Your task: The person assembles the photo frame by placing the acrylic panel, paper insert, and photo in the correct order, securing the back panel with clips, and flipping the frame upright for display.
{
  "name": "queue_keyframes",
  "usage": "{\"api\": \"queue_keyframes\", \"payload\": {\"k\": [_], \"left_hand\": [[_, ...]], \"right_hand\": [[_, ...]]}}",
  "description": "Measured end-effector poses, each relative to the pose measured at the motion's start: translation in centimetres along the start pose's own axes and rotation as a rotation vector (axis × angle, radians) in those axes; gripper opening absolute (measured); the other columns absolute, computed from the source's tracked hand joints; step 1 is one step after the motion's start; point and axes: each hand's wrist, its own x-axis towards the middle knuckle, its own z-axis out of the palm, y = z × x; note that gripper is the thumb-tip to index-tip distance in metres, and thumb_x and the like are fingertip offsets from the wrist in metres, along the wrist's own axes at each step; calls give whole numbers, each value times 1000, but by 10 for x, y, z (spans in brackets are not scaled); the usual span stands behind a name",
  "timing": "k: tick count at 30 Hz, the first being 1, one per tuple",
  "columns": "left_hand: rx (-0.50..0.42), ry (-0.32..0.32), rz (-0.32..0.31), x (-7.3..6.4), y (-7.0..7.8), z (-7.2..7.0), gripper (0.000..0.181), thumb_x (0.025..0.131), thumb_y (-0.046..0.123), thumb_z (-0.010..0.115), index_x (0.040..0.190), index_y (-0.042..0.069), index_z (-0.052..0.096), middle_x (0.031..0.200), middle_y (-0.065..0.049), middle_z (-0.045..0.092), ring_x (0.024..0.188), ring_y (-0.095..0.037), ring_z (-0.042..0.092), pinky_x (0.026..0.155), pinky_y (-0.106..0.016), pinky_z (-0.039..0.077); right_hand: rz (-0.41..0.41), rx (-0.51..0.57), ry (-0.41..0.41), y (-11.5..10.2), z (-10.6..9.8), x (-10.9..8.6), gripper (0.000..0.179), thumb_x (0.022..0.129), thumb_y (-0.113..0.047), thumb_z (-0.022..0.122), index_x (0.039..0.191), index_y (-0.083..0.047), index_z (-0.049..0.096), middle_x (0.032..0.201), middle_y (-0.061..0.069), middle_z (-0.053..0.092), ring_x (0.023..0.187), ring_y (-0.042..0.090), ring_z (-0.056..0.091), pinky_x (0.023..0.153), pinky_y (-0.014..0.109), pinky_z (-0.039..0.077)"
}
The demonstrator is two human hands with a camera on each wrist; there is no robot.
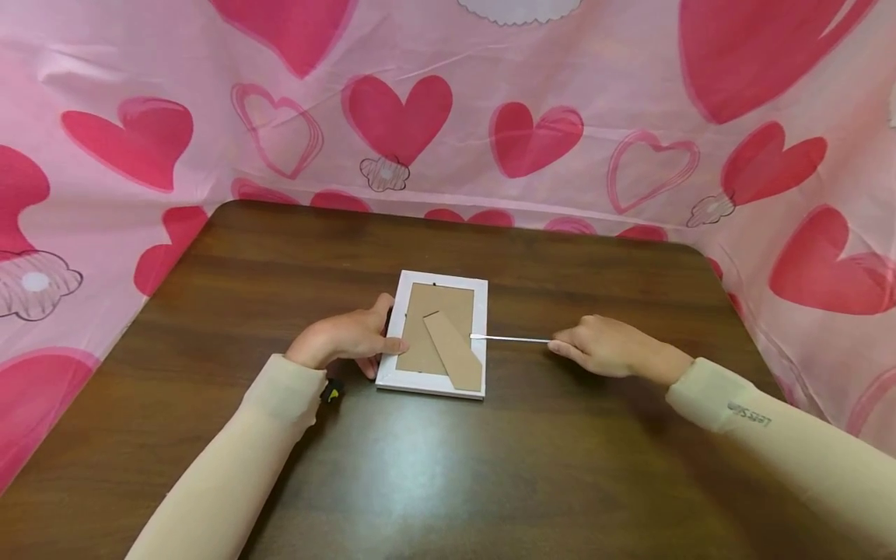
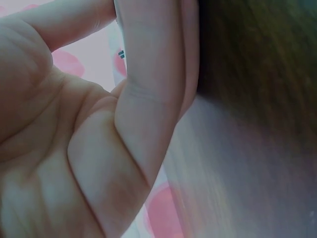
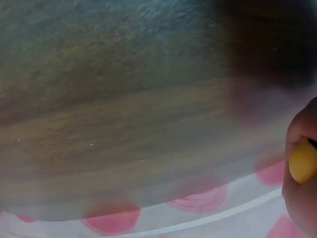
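Observation:
A white picture frame (image 1: 480,311) lies back side up, its brown backing board (image 1: 448,299) and slanted cardboard stand leg (image 1: 455,354) showing. My left hand (image 1: 353,334) grips the frame's left edge, thumb over the back and fingers at the side and beneath. In the left wrist view the palm and fingers of the left hand (image 2: 109,129) fill much of the picture. My right hand (image 1: 609,346) holds a flathead screwdriver (image 1: 514,338), whose flat tip meets the frame's right edge beside the backing. Its yellow handle end (image 3: 303,161) pokes out of the fist in the right wrist view.
The frame is on a dark brown wooden table (image 1: 336,482) with rounded far corners. A pink cloth (image 1: 462,171) printed with red hearts hangs around its back and sides. A small black-and-yellow object (image 1: 332,391) shows beside the left cuff.

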Motion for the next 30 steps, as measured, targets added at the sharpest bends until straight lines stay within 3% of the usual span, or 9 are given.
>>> {"api": "queue_keyframes", "payload": {"k": [2,6,14,20,26,30], "left_hand": [[1,0,-4,0,1,0,57,103,19,71,137,5,27,101,-22,61,55,-23,65,58,-35,62],[2,-3,5,0,1,0,56,103,19,71,136,4,28,99,-21,62,54,-22,65,58,-34,62],[4,4,5,-1,0,2,55,104,19,71,135,3,28,96,-21,62,53,-21,65,57,-35,62],[15,2,-8,-2,1,0,58,104,20,71,137,4,27,98,-21,61,54,-22,64,58,-34,62],[9,2,3,-1,0,-1,57,104,18,71,136,3,26,97,-21,61,53,-22,65,58,-36,62],[10,-6,8,1,0,0,57,104,17,70,136,2,25,96,-22,61,53,-22,65,58,-36,62]], "right_hand": [[-22,-23,37,1,2,-1,39,114,-32,53,75,-24,48,66,-18,27,57,-2,30,57,24,38],[-22,-33,52,1,4,0,38,113,-31,54,76,-25,49,66,-18,27,57,-2,32,58,25,38],[19,-13,-8,-2,1,2,37,114,-34,52,79,-24,57,66,-18,34,60,0,41,63,26,44],[44,-29,-58,-9,-12,5,35,113,-32,53,81,-22,63,67,-18,43,64,2,49,68,31,50],[79,-77,-98,-14,-24,8,37,113,-33,55,77,-23,60,64,-16,42,63,4,49,68,33,51],[100,-93,-129,-18,-32,10,35,113,-33,53,83,-22,67,66,-15,49,66,5,53,72,38,55]]}}
